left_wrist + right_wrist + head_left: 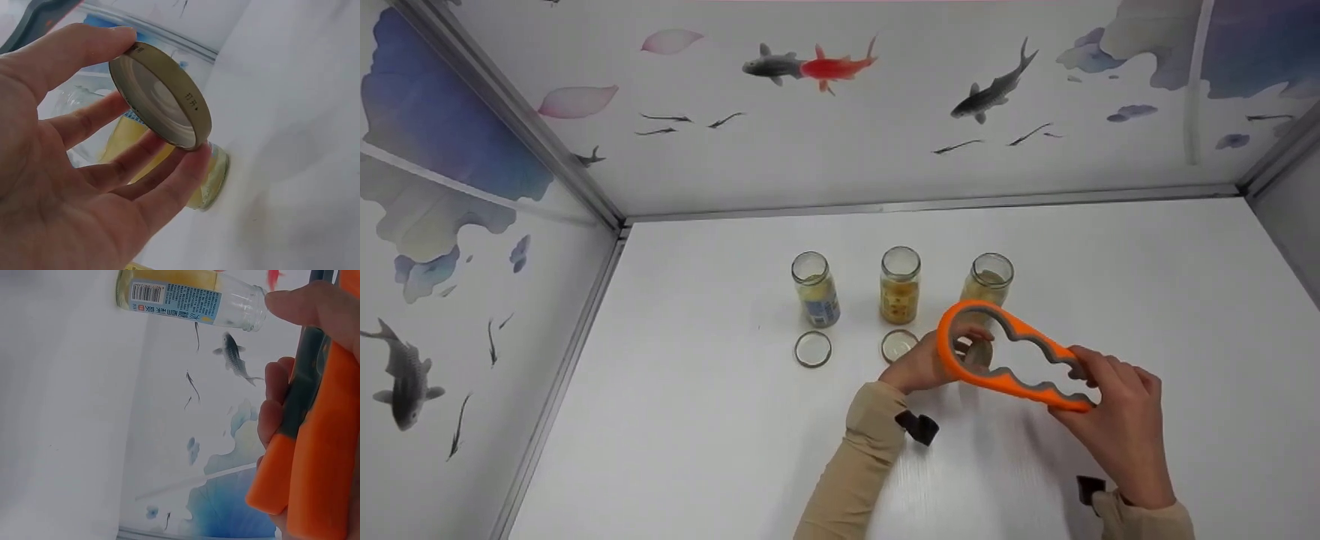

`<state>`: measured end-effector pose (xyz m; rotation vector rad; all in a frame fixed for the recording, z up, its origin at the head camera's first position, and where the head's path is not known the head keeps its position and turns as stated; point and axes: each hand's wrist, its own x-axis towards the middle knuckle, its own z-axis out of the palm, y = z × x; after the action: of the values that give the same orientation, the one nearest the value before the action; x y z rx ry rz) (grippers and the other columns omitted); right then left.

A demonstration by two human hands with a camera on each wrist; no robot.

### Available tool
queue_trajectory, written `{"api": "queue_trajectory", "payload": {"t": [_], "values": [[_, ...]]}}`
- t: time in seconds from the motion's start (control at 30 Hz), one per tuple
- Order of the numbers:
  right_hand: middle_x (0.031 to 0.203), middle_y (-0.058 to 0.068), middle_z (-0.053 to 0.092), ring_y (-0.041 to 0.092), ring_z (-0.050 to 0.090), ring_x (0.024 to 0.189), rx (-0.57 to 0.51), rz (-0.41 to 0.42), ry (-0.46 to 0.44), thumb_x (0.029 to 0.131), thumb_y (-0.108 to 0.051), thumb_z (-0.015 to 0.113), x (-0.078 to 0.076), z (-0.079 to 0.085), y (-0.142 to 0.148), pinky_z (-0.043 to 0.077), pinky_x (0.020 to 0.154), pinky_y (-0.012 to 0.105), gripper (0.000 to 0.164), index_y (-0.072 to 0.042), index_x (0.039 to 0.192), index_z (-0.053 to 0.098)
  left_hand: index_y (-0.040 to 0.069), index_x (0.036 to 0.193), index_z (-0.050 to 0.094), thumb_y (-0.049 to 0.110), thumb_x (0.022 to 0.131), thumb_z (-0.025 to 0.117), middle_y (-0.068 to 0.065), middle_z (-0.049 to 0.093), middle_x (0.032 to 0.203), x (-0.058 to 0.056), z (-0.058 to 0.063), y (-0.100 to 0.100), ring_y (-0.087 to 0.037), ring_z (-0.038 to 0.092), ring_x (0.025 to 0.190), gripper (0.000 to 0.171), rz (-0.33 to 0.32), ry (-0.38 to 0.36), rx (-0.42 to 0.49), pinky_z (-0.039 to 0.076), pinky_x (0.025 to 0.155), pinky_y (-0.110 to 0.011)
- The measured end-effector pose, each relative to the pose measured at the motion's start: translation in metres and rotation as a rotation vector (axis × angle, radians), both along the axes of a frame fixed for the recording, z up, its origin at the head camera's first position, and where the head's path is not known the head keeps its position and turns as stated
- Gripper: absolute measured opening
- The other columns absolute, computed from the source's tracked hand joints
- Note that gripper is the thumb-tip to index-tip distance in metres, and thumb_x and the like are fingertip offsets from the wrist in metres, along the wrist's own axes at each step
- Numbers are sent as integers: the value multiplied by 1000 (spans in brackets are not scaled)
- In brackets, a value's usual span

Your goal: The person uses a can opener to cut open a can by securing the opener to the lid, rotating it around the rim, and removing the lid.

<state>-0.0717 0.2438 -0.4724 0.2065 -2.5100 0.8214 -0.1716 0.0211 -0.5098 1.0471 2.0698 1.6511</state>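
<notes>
My left hand pinches a round metal jar lid between thumb and fingers, tilted so its inner side shows in the left wrist view. My right hand grips the handles of an orange jar opener with a grey scalloped inner edge. In the head view the opener's ring overlaps the left fingers and the lower part of the right-hand glass jar. That jar stands uncapped, with yellowish contents. Its blue label shows in the right wrist view.
Two more uncapped glass jars, one at the left and one in the middle, stand in line with it. A loose lid lies before the left jar, another lid before the middle one. Fish-printed walls border the white table.
</notes>
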Motion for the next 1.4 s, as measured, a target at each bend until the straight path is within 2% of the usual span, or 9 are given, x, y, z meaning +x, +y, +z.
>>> {"api": "queue_trajectory", "payload": {"t": [0.13,0.23,0.43,0.6,0.67,0.8,1.03,1.3,1.4], "values": [[78,13,64,26,52,75,11,3,-1,52,11,86,0,-2,0,32,79,50,58,0,105,65,-5,119,57,0,87,67,-21,60,117,-3,-1,3,-29,56,109,34,-37,117,-34,46,93,-27],[78,12,64,26,52,75,12,7,-4,51,12,85,1,-4,1,32,79,50,59,-1,105,65,-4,116,61,4,86,70,-18,63,112,-4,0,9,-27,56,106,32,-15,244,-114,41,96,-24],[78,11,63,26,52,74,19,11,-24,52,12,84,2,-9,0,31,79,51,58,-1,105,64,-1,115,67,11,87,72,-14,60,107,-1,-4,24,-19,53,102,30,50,335,-288,36,94,-16],[78,12,63,26,52,75,20,6,-28,51,11,85,2,-10,-1,31,80,51,59,0,105,64,11,110,71,32,90,69,-3,66,98,-3,-11,35,-12,58,94,30,114,698,-613,41,88,-15],[78,12,63,26,52,75,17,5,-25,52,11,86,2,-11,-1,31,80,50,59,0,105,64,15,109,71,37,90,68,1,66,98,-4,-13,37,-10,59,94,30,134,792,-704,42,87,-16],[78,11,63,25,51,75,19,10,-19,52,11,85,3,-12,-3,31,79,50,58,-1,104,65,14,103,70,31,86,73,2,65,99,-5,-19,39,-8,59,97,25,170,782,-685,42,89,-15],[78,10,63,25,53,75,30,22,-33,51,10,85,4,-15,-8,32,79,49,58,-2,104,65,8,127,61,22,92,65,5,66,112,-6,-35,52,-4,54,107,38,61,869,-584,31,91,-7],[78,9,64,25,54,75,36,28,-36,51,10,84,5,-18,-10,32,80,48,59,-2,105,65,12,127,61,26,94,61,11,66,102,-1,-47,53,-1,55,100,35,182,1101,-733,34,86,-8],[79,9,64,24,54,75,41,29,-41,51,9,85,6,-18,-11,32,80,48,59,-3,106,65,13,121,65,24,92,64,10,67,97,2,-45,52,-2,57,96,30,230,1094,-692,36,84,-9]]}}
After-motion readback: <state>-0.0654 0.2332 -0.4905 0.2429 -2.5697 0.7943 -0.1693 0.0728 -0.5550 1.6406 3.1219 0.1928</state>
